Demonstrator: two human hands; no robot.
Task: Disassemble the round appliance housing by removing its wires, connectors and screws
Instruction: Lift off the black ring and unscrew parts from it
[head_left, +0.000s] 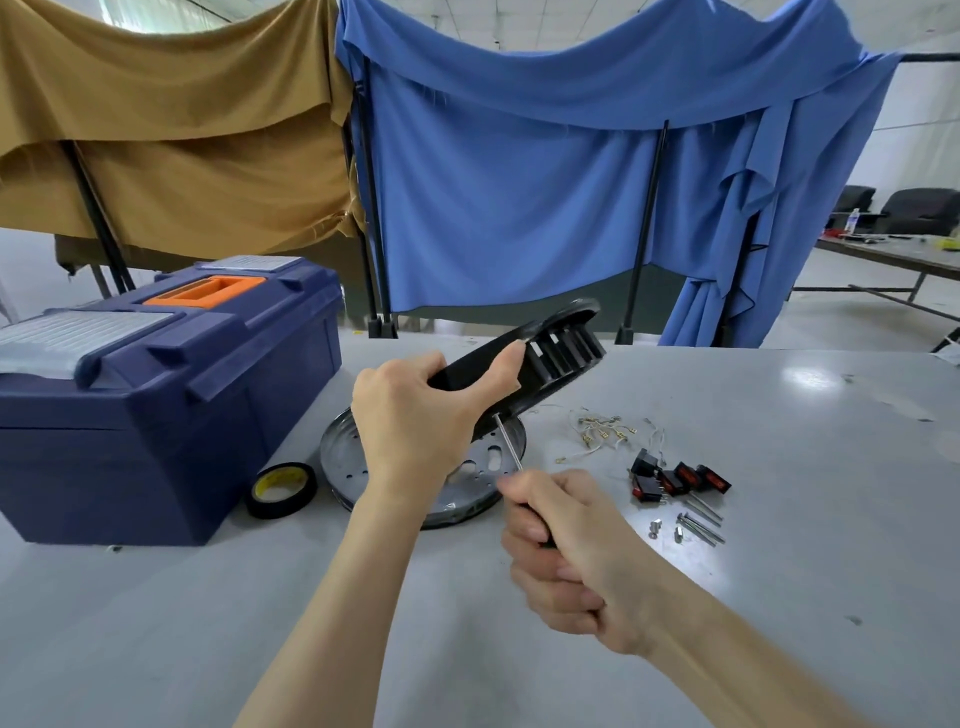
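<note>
My left grip (415, 415) clamps the housing (561, 353) by its rim, tilted above the surface (779, 405). It seems light, stiff plastic. My right grip (566, 551) wraps the screwdriver (508, 444), its tip at the housing's underside.

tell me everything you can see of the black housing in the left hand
The black housing is a round shell of what looks like matte plastic, with a rim and a row of ribs along its side wall. It is held up and tilted, far edge highest, above the metal plate. The left hand grips its near edge. The shaft of the screwdriver, held by the right hand, meets its underside.
</note>
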